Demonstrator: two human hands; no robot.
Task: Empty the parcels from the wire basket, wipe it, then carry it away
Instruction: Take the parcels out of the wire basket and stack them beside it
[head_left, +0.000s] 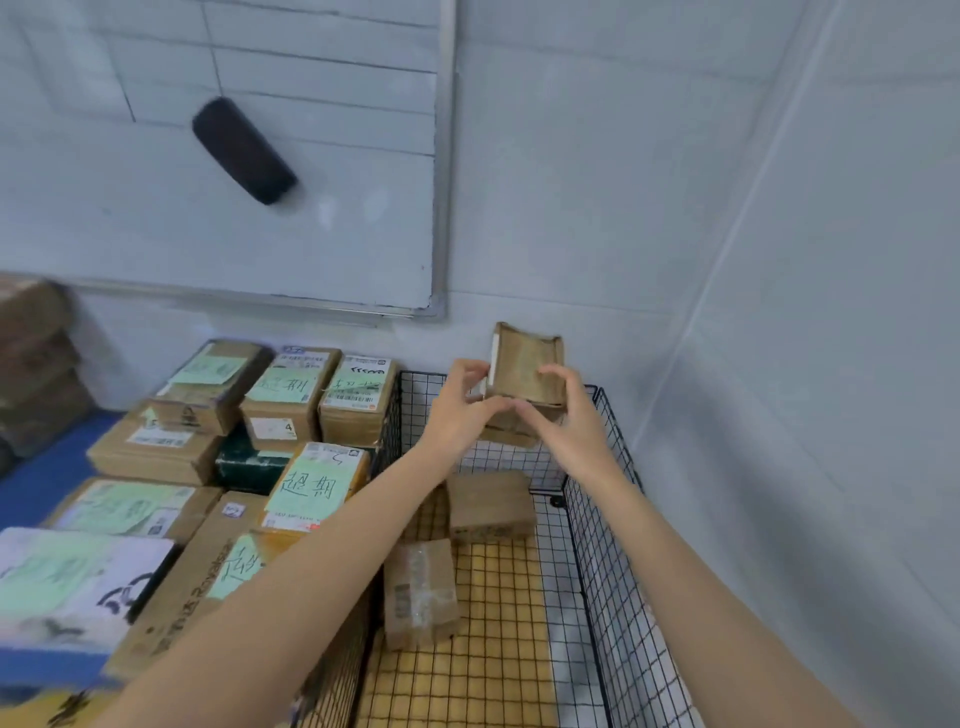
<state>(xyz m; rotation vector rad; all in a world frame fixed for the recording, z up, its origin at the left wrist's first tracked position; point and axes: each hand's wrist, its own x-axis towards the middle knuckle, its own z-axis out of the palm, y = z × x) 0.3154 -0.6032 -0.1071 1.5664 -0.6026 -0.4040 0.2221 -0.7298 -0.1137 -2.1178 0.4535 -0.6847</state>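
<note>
Both hands held a small brown parcel (527, 369) above the 12 o'clock end of the wire basket (613, 571). The left hand (462, 410) pinched its left edge and the right hand (566, 421) curled round its right side and underside, so each grip was clamped on the cardboard. Whether a second box sat under it could not be told.

The sound way on seemed to be to keep the parcel level, lift it clear of the mesh rim and swing it toward 9 o'clock, setting it flat on the stacked parcels (291, 395) where it would not slide. Two more waited in the basket: a square box (491, 506) near the far end and a taped box (421, 592) at the left wall, so emptying was unfinished and wiping not begun.

The stack lay on a blue desk (41, 483). A yellow gridded mat (483, 665) showed through the basket floor. A whiteboard (311, 234) with a dark eraser (243, 150) hung at 11 o'clock, and a pale wall (779, 260) closed in at 3 o'clock.
</note>
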